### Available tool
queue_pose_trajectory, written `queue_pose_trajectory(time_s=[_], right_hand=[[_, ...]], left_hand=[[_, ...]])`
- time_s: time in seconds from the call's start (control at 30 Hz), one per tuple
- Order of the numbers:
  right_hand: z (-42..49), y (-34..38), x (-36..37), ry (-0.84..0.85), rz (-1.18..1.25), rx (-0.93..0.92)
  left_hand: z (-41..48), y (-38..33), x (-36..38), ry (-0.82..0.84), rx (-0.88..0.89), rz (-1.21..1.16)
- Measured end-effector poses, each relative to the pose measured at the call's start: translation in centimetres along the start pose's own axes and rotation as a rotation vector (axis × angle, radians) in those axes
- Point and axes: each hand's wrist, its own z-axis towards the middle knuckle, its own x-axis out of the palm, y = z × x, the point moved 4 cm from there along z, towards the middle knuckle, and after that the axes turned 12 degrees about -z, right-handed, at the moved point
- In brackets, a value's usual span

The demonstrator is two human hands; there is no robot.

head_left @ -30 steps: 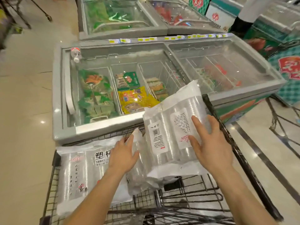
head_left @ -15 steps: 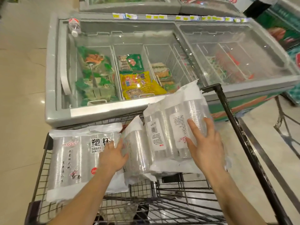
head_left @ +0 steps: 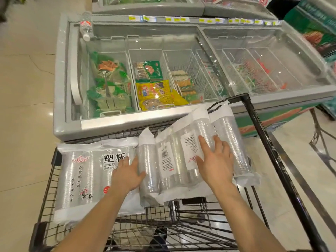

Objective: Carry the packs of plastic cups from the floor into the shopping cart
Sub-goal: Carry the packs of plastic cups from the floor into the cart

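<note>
A black wire shopping cart (head_left: 47, 184) stands below me. A pack of clear plastic cups with black print (head_left: 81, 179) lies flat across its left side. To its right, a second pack with white labels (head_left: 168, 160) lies tilted, overlapping another cup sleeve (head_left: 147, 160), with its far end against the cart's front rim. My left hand (head_left: 127, 172) rests flat on the printed pack, thumb against the sleeve. My right hand (head_left: 215, 160) lies palm down on the labelled pack with fingers spread and grips nothing.
A grey chest freezer (head_left: 67, 124) with glass lids and frozen food stands right in front of the cart. A water bottle (head_left: 85, 27) lies on its back left corner. The cart's black side rail (head_left: 269, 151) runs along the right. Beige tiled floor (head_left: 25, 106) lies left.
The labelled pack has come down from a raised tilt to lie lower across the cart. My right hand has flattened on top of it. My left hand has stayed on the printed pack.
</note>
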Motion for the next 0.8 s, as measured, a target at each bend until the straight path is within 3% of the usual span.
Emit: queue_pose_trajectory(time_s=[0.17,0.3,0.6,0.8], right_hand=[[-0.7,-0.6,-2.2,-0.014,0.082,-0.035],[0.1,-0.1,-5.4,-0.047,0.178,-0.115],[0.1,10.6,-14.9,-0.099,0.308,-0.409],[-4.9,21.4,-23.3,-0.205,0.284,-0.622]], left_hand=[[-0.7,-0.3,-0.6,0.041,-0.008,-0.018],[-2.4,-0.6,-3.4,-0.024,0.012,-0.032],[-11.5,-0.1,-18.9,-0.424,0.053,0.002],[-22.9,8.4,-28.8,-0.686,-0.034,0.048]])
